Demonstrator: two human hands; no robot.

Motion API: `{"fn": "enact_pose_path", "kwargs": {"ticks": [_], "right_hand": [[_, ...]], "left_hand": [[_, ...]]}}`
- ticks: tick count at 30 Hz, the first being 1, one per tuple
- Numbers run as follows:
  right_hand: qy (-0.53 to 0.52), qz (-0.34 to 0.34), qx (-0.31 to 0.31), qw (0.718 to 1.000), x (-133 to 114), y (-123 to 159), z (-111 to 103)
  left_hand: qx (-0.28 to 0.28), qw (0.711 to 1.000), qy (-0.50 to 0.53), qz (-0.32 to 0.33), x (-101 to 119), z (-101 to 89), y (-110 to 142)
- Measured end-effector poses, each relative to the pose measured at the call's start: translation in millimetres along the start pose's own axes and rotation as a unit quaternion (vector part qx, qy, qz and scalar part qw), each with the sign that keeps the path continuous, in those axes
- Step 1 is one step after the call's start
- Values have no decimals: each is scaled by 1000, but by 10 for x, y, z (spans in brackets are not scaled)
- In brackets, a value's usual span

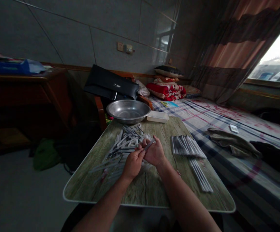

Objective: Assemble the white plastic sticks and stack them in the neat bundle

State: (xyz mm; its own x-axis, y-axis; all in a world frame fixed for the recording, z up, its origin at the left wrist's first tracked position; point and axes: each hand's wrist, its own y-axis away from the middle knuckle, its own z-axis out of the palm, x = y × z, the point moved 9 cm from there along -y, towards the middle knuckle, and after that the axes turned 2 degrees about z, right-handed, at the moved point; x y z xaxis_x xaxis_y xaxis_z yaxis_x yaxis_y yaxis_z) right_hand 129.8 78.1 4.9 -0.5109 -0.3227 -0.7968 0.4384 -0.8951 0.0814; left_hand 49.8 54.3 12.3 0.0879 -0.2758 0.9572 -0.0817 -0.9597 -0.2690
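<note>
A slim grey pen-like tube (149, 145) slants between my hands above the middle of the table. My left hand (132, 163) pinches its near end. My right hand (155, 152), palm turned up, has its thumb and fingers closed round the far part. Just beyond and left of them spreads a loose pile of pale, translucent pen-like tubes (120, 148), some with dark parts. On the right side lies a neat row of similar tubes with black ends (187, 146). Several white tubes (201, 176) lie side by side below that row.
At the table's far edge stand a wide metal basin (128, 111) and a shallow white tray (158, 116). A chair holding a black case (112, 84) is behind them. The bed (217, 135) runs along the right, and a wooden desk (21, 87) stands left.
</note>
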Motion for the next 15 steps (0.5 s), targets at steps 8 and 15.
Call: {"fn": "enact_pose_path", "kwargs": {"ticks": [8, 15], "right_hand": [[-24, -31, -27, 999, -42, -31, 48], [-47, -23, -36, 998, -6, -48, 25]], "left_hand": [[14, 1000, 12, 17, 40, -24, 10], [-2, 1000, -19, 23, 3, -7, 8]]}}
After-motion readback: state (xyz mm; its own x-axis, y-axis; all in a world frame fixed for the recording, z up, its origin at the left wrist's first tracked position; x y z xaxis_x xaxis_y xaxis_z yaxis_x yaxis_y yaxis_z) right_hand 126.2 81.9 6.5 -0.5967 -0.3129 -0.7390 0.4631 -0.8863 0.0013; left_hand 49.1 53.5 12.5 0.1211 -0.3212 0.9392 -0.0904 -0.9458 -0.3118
